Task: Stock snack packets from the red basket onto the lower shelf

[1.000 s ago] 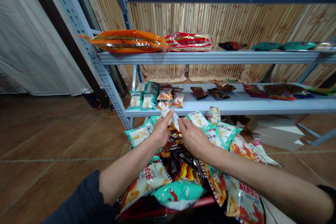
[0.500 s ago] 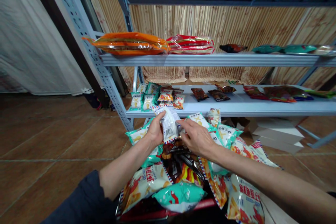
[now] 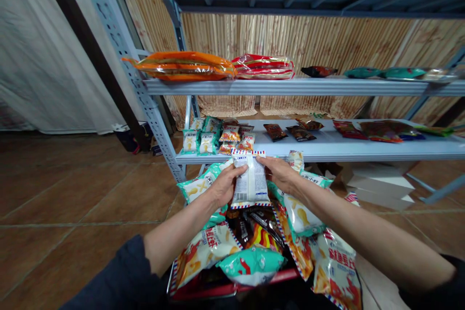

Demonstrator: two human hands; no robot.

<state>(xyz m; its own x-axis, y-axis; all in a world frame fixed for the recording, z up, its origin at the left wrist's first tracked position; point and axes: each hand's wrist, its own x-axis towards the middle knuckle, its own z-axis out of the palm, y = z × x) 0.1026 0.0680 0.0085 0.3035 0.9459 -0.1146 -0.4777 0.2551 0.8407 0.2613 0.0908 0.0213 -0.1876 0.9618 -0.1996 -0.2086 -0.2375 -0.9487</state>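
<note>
Between both hands is a white snack bag (image 3: 250, 181) with red and blue striped ends, its printed back turned up toward me. My left hand (image 3: 227, 185) grips its left side, thumb on top. My right hand (image 3: 279, 173) holds its upper right edge, with the thumb near the top seal. Just below lies a red-rimmed basket (image 3: 214, 291) heaped with snack bags. Among them are a teal snack bag (image 3: 252, 264) at the front, a white and orange snack bag (image 3: 207, 252) to the left, and dark brown packets (image 3: 241, 230) in the middle.
Ahead stands a metal shelf rack (image 3: 261, 88). Its lower board carries small teal packets (image 3: 199, 140), red and white packets (image 3: 236, 138) and brown packets (image 3: 275, 131). An orange bag (image 3: 189, 65) and a red striped bag (image 3: 263, 67) lie higher. A white carton (image 3: 378, 181) sits underneath.
The held snack bag has moved right and turned straighter, facing me more squarely. My right hand has shifted from beside the bag's right side to its upper right edge.
</note>
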